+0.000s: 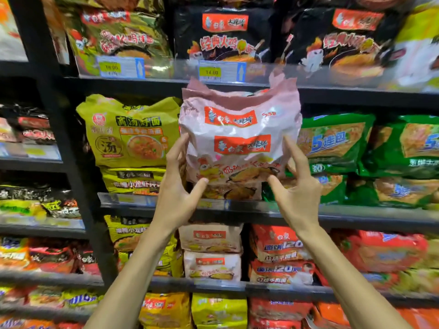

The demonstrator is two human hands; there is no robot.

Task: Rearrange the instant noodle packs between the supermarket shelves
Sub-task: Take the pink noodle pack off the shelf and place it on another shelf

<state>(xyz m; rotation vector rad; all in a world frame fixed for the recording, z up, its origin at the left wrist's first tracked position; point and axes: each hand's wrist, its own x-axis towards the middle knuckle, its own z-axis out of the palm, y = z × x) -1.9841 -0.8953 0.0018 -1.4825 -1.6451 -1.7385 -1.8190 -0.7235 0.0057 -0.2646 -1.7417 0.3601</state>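
Observation:
A pink multi-pack of instant noodles stands upright at the front of the middle shelf, between yellow packs and green packs. My left hand grips its lower left edge, thumb on the front and fingers along the side. My right hand pinches its lower right corner the same way. Another pink pack lies flat beneath it on the same shelf. Two more pink packs are stacked on the shelf below.
Yellow packs fill the shelf to the left, green packs to the right. Black packs sit on the upper shelf behind price tags. Red packs lie lower right. A black upright post divides the shelving at left.

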